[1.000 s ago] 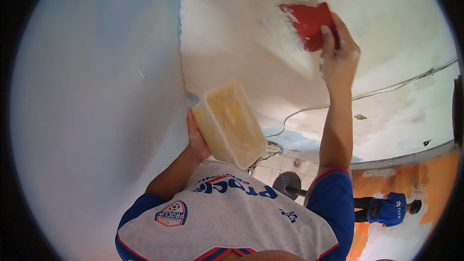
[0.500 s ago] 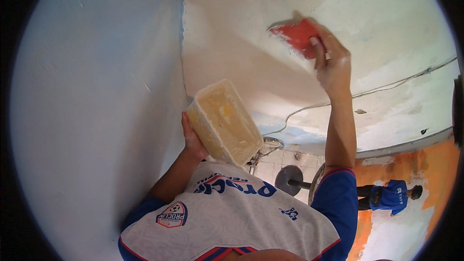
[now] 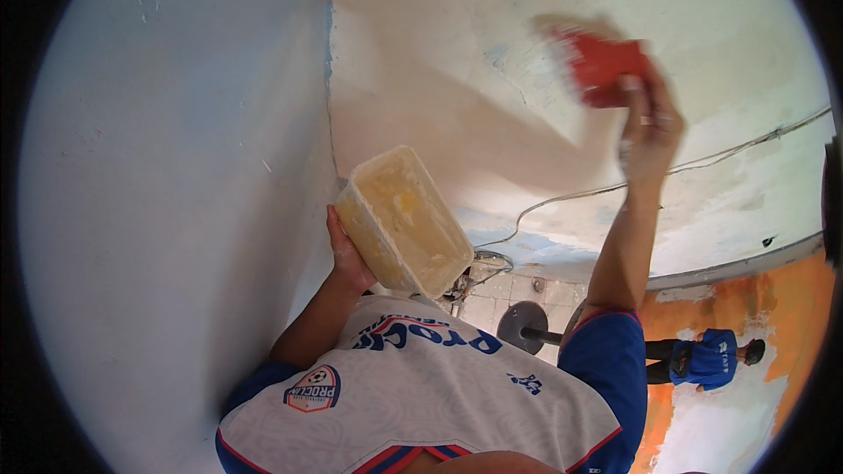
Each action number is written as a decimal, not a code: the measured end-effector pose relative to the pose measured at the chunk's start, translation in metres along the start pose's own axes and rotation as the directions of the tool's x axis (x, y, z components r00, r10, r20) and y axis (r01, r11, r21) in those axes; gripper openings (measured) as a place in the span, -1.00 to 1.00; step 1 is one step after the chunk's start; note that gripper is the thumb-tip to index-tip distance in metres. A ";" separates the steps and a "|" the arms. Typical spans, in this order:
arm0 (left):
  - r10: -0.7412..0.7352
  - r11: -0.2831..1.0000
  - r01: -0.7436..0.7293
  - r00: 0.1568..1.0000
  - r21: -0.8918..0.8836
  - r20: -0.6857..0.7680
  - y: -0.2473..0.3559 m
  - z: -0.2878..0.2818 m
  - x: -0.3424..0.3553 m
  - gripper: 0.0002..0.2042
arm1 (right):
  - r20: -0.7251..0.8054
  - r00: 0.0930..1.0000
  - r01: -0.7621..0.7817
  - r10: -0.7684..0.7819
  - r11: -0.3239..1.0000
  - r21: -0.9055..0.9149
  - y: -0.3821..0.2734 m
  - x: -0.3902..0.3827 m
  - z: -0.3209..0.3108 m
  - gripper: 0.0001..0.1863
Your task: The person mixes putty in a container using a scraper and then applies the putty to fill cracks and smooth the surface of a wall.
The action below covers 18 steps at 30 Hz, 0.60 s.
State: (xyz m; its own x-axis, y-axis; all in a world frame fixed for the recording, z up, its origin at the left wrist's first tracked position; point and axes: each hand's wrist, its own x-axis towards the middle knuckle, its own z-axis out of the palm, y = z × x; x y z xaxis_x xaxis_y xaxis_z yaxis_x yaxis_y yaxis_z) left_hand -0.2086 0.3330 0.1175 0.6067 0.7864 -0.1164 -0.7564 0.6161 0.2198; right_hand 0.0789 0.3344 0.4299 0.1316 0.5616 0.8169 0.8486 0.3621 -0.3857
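Patchy wall [image 3: 430, 53] seems under smoothing: right hand [image 3: 652, 127] pinches red scraper [image 3: 608, 72], left hand [image 3: 351, 261] clasps tub [image 3: 376, 240]; next stroke likely needs even pressure.

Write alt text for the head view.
The right hand holds a red scraper, blurred, by a pale wall; the left hand holds an open yellowish tub. At lower right, a person in blue stands near a patchy orange wall.
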 end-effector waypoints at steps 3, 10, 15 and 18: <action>0.001 1.000 -0.001 1.000 0.012 -0.015 -0.002 0.000 0.002 -0.01 | 0.254 0.951 0.227 -0.175 0.955 -0.192 0.021 -0.010 0.005 -0.72; 0.032 0.999 -0.030 0.999 0.031 -0.043 0.000 0.000 -0.005 -0.02 | 0.071 0.997 -0.029 0.030 0.999 -0.016 0.012 -0.008 -0.004 -0.66; 0.015 1.000 -0.015 0.999 0.004 -0.044 0.003 0.004 -0.009 -0.02 | -0.101 0.994 0.027 -0.034 0.997 -0.070 0.024 0.004 -0.006 -0.67; 0.007 1.000 -0.008 0.999 -0.026 -0.033 0.000 -0.003 -0.014 -0.03 | -0.271 0.962 0.005 0.036 0.989 0.150 0.006 0.012 -0.018 -0.65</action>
State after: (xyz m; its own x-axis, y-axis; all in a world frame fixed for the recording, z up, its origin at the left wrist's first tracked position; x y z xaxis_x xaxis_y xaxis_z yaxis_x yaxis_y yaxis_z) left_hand -0.2179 0.3224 0.1161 0.5928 0.7919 -0.1468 -0.7673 0.6107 0.1959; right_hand 0.0943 0.3301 0.4450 0.2966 0.3514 0.8880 0.7625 0.4728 -0.4417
